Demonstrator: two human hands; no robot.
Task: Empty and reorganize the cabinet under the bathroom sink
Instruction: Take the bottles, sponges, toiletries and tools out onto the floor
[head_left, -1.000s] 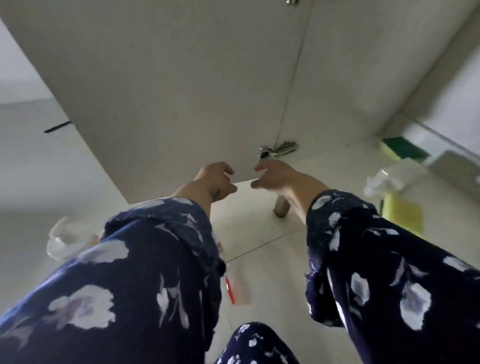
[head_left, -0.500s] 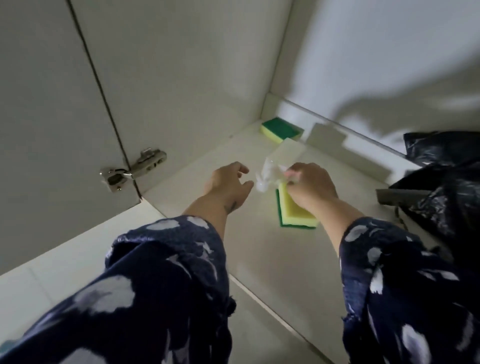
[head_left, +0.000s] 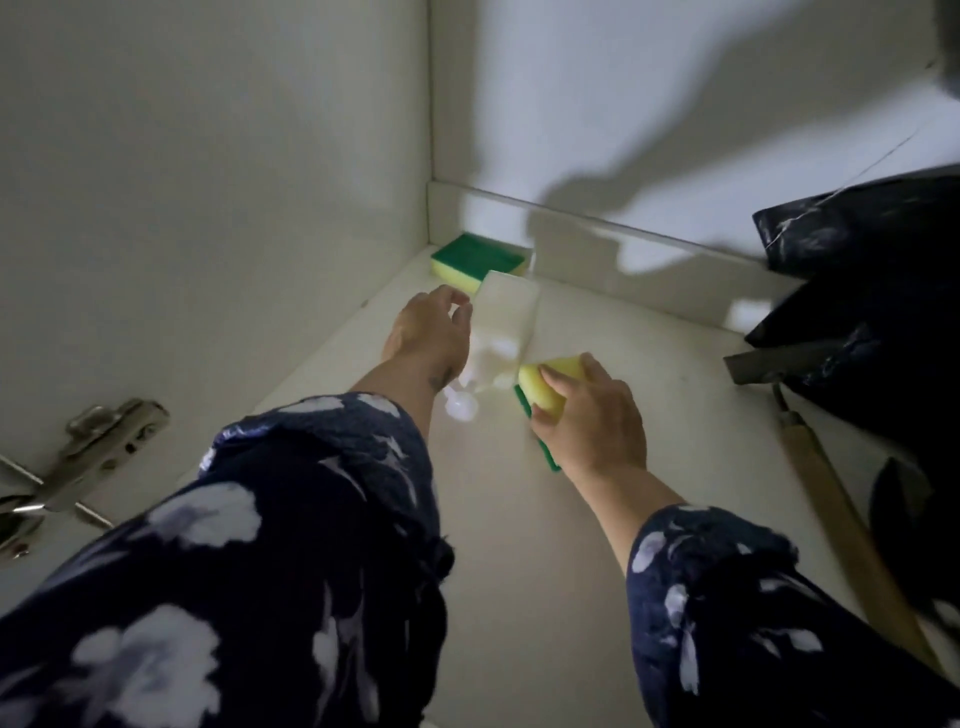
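R hand is clamped on the yellow-green sponge near centre of the cabinet floor, thumb on the yellow top, fingers curled over the far edge; sponge is tilted, green side down. L hand sits at approx 11 o'clock from it, fingers loosely spread beside a white plastic bottle lying on its side; can't tell if it's touching yet. Second sponge is at 12 o'clock, tucked in the back corner. Dark bag at 3 o'clock, wooden-handled tool at 4. Sponge prob light, soft, squashy: pinch across the short sides works. Bottle looks smooth, maybe slippery, prob light; grab round the body w/ a full wrap, not the cap end.
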